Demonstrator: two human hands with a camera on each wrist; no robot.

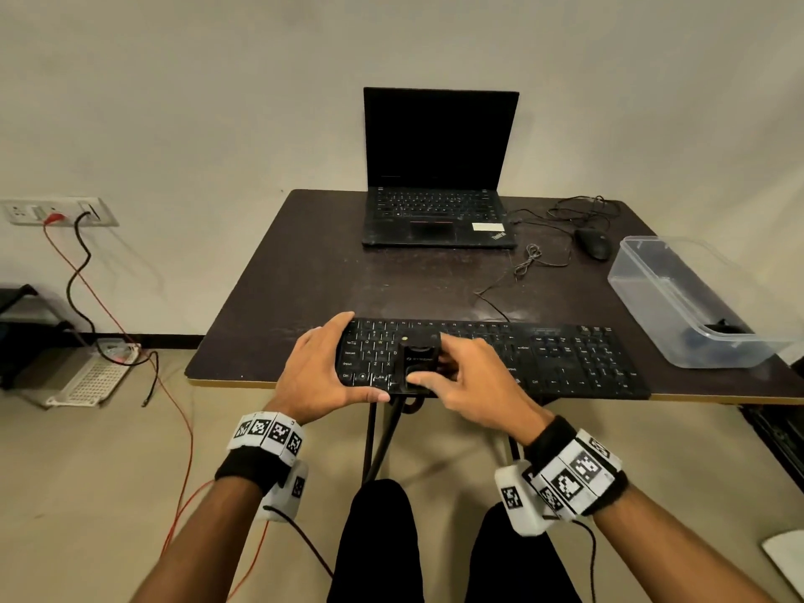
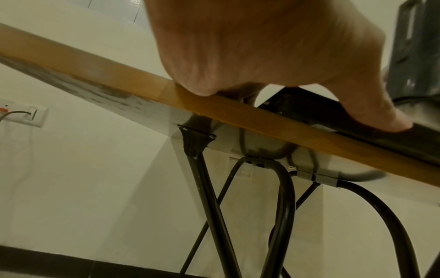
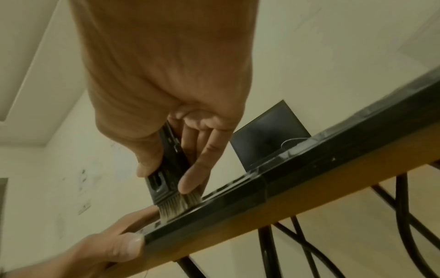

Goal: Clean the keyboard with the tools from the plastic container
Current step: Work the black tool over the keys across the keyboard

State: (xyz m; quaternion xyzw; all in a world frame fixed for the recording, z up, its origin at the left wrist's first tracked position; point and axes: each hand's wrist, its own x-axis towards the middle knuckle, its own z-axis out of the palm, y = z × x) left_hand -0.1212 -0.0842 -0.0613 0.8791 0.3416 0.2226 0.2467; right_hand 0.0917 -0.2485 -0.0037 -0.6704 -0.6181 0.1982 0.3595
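My head view is evenly lit from above, warm and a little dim, with soft shadows on the beige wall (image 1: 174, 102). Straight lines bow toward the edges. Both wrist views are softer: the left hand (image 2: 273, 47) is smeared with blur, and the dark brown worktop (image 1: 304, 263) shows dull glare.
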